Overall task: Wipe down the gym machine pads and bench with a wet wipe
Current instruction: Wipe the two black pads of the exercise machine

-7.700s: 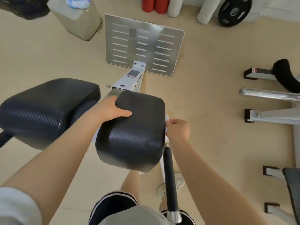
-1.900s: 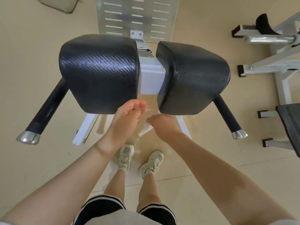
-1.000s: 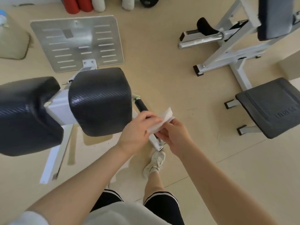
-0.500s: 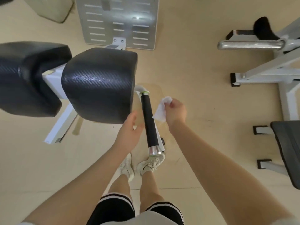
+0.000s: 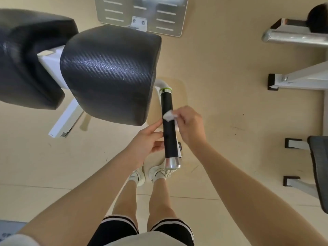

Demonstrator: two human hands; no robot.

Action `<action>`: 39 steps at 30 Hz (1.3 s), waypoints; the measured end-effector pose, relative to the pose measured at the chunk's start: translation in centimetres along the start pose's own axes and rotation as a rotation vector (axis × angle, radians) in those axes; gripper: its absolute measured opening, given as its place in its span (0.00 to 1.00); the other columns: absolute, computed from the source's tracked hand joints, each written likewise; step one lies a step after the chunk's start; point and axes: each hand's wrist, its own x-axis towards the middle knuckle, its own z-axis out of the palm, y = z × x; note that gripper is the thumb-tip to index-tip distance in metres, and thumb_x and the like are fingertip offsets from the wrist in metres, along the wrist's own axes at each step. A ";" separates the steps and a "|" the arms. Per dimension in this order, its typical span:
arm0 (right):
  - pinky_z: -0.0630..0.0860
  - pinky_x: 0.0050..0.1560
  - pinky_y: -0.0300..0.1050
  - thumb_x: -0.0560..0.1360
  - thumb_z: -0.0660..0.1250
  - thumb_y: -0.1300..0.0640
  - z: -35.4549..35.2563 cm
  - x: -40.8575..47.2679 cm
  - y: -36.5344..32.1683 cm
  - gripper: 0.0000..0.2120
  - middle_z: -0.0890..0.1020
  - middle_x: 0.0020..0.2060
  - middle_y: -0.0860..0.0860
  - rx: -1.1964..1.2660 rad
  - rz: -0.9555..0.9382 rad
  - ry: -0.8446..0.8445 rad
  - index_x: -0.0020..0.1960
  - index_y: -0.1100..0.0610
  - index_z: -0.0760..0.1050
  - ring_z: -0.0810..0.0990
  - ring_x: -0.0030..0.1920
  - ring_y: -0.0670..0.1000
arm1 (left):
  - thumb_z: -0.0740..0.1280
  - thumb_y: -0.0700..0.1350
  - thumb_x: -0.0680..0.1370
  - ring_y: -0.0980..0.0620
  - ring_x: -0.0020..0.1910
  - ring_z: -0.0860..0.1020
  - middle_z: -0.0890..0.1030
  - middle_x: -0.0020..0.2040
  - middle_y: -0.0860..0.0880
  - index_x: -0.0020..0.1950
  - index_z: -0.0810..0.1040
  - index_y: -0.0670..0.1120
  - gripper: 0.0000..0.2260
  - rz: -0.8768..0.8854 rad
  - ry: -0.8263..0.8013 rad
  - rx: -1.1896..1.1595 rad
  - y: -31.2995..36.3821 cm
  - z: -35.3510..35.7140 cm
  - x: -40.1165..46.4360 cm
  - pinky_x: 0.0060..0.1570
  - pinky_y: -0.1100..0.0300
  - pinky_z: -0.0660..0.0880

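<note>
The right hand (image 5: 190, 126), which half a second ago held the wet wipe (image 5: 169, 115) clear of the machine, now presses it against the black handle (image 5: 169, 125), about midway along the grip. The fingers of that hand curl round the crumpled white wipe and pinch it to the handle's right and upper side. The left hand (image 5: 147, 142) has shifted too, from below the pad to the handle's left side, where its fingers are loosely bent, their tips touching or just beside the grip; they hold nothing.

The handle runs toward the camera and ends in a silver cap (image 5: 172, 163), with a green and silver ring at its far end. Just left of it sits the right pad (image 5: 110, 75), large, black and woven in texture, with the left pad (image 5: 26, 55) beyond a white frame bar (image 5: 51, 66). A slotted metal footplate (image 5: 142, 13) lies flat on the beige floor (image 5: 221, 86) behind them.

At the right edge a dark bench seat (image 5: 319, 171) stands on white legs, well apart from the hands, with another white machine frame (image 5: 301, 77) farther back. The person's white trainers (image 5: 150, 174) show directly beneath the handle's cap.
</note>
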 end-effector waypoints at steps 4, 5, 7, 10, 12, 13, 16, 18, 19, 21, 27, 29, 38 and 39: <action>0.73 0.35 0.40 0.70 0.61 0.71 -2.2 -5.2 -1.0 0.11 0.77 0.37 0.58 -0.045 -0.055 -0.187 0.45 0.65 0.81 0.75 0.35 0.51 | 0.54 0.45 0.81 0.46 0.47 0.79 0.80 0.51 0.45 0.66 0.70 0.56 0.15 -0.073 -0.028 -0.129 0.5 0.0 -0.4 0.49 0.56 0.77; 0.72 0.33 0.40 0.68 0.60 0.71 -2.6 -6.3 -1.1 0.12 0.76 0.37 0.58 -0.064 -0.084 -0.228 0.45 0.65 0.80 0.75 0.35 0.50 | 0.54 0.46 0.82 0.46 0.47 0.79 0.79 0.51 0.45 0.66 0.71 0.56 0.15 -0.069 -0.025 -0.127 0.6 0.1 -0.5 0.49 0.55 0.77; 0.72 0.32 0.39 0.66 0.60 0.71 -3.5 -7.5 -1.7 0.14 0.77 0.37 0.58 -0.099 -0.088 -0.327 0.46 0.64 0.81 0.76 0.34 0.52 | 0.53 0.47 0.82 0.46 0.46 0.79 0.79 0.50 0.45 0.65 0.71 0.56 0.15 -0.064 -0.023 -0.127 0.7 0.3 -0.7 0.49 0.56 0.77; 0.69 0.37 0.30 0.68 0.59 0.70 -4.1 -5.1 -2.9 0.14 0.79 0.39 0.57 -0.061 -0.024 -0.348 0.45 0.63 0.82 0.77 0.36 0.52 | 0.57 0.52 0.80 0.47 0.43 0.80 0.79 0.48 0.45 0.63 0.75 0.53 0.14 -0.099 -0.019 -0.175 0.8 0.1 -0.5 0.47 0.57 0.78; 0.67 0.38 0.32 0.74 0.59 0.67 -3.5 -1.4 -4.0 0.10 0.78 0.41 0.55 -0.091 0.038 -0.260 0.49 0.61 0.79 0.76 0.39 0.51 | 0.60 0.54 0.79 0.46 0.43 0.81 0.80 0.49 0.44 0.59 0.76 0.52 0.13 -0.135 -0.018 -0.214 0.8 -0.2 -0.3 0.48 0.56 0.79; 0.66 0.37 0.36 0.76 0.59 0.65 -2.9 0.6 -4.1 0.09 0.77 0.41 0.53 -0.115 0.066 -0.219 0.52 0.61 0.76 0.74 0.40 0.51 | 0.61 0.54 0.78 0.45 0.45 0.82 0.81 0.51 0.43 0.59 0.77 0.52 0.13 -0.146 -0.021 -0.228 0.7 -0.4 -0.1 0.49 0.54 0.79; 0.68 0.42 0.44 0.76 0.56 0.65 -0.8 5.4 -3.9 0.10 0.75 0.47 0.56 -0.243 -0.037 -0.181 0.55 0.61 0.72 0.73 0.46 0.56 | 0.55 0.54 0.80 0.45 0.49 0.81 0.80 0.55 0.43 0.61 0.75 0.53 0.15 -0.127 -0.008 -0.211 0.3 -0.9 0.3 0.50 0.54 0.78; 0.71 0.47 0.47 0.75 0.56 0.65 0.4 7.0 -3.3 0.12 0.74 0.52 0.57 -0.383 -0.121 -0.272 0.56 0.60 0.74 0.72 0.51 0.58 | 0.51 0.54 0.81 0.48 0.50 0.80 0.81 0.55 0.45 0.60 0.75 0.55 0.16 -0.095 0.017 -0.154 0.0 -1.3 0.5 0.49 0.57 0.77; 0.71 0.50 0.47 0.76 0.57 0.65 0.9 7.5 -2.9 0.13 0.73 0.54 0.57 -0.453 -0.145 -0.327 0.57 0.59 0.74 0.71 0.53 0.58 | 0.50 0.54 0.81 0.49 0.50 0.80 0.81 0.54 0.46 0.60 0.76 0.56 0.16 -0.080 0.028 -0.136 -0.2 -1.4 0.6 0.49 0.58 0.76; 0.71 0.54 0.48 0.77 0.57 0.65 1.4 7.6 -2.5 0.14 0.73 0.56 0.56 -0.622 -0.204 -0.429 0.59 0.58 0.75 0.70 0.56 0.58 | 0.49 0.54 0.82 0.49 0.51 0.80 0.81 0.54 0.48 0.60 0.75 0.55 0.17 -0.067 0.039 -0.124 -0.5 -1.7 0.4 0.48 0.58 0.75; 0.72 0.48 0.48 0.73 0.61 0.69 -0.4 5.3 -3.5 0.10 0.75 0.47 0.62 -0.632 -0.343 -0.660 0.51 0.66 0.78 0.75 0.49 0.61 | 0.46 0.55 0.82 0.48 0.54 0.78 0.80 0.55 0.49 0.58 0.75 0.55 0.18 -0.061 0.065 -0.138 -0.6 -2.2 -0.2 0.50 0.58 0.74; 0.73 0.49 0.47 0.74 0.61 0.69 -1.0 3.3 -4.1 0.10 0.74 0.49 0.61 -0.612 -0.308 -0.717 0.53 0.65 0.76 0.75 0.49 0.60 | 0.46 0.55 0.82 0.48 0.54 0.78 0.80 0.55 0.48 0.59 0.75 0.55 0.19 -0.063 0.070 -0.148 -0.4 -2.0 -0.5 0.50 0.58 0.74; 0.68 0.42 0.28 0.75 0.58 0.68 -5.0 -5.1 -5.0 0.13 0.78 0.46 0.52 -0.176 0.087 -0.677 0.52 0.59 0.80 0.74 0.39 0.41 | 0.49 0.54 0.82 0.49 0.52 0.77 0.77 0.57 0.47 0.60 0.77 0.51 0.19 -0.032 0.048 -0.082 0.3 0.0 -2.4 0.54 0.57 0.73; 0.70 0.40 0.30 0.75 0.59 0.68 -5.0 -4.4 -4.5 0.13 0.79 0.42 0.52 -0.088 0.197 -0.539 0.50 0.59 0.81 0.74 0.35 0.42 | 0.49 0.54 0.82 0.50 0.50 0.77 0.78 0.56 0.48 0.58 0.77 0.52 0.18 -0.031 0.054 -0.087 0.3 0.1 -2.4 0.52 0.58 0.72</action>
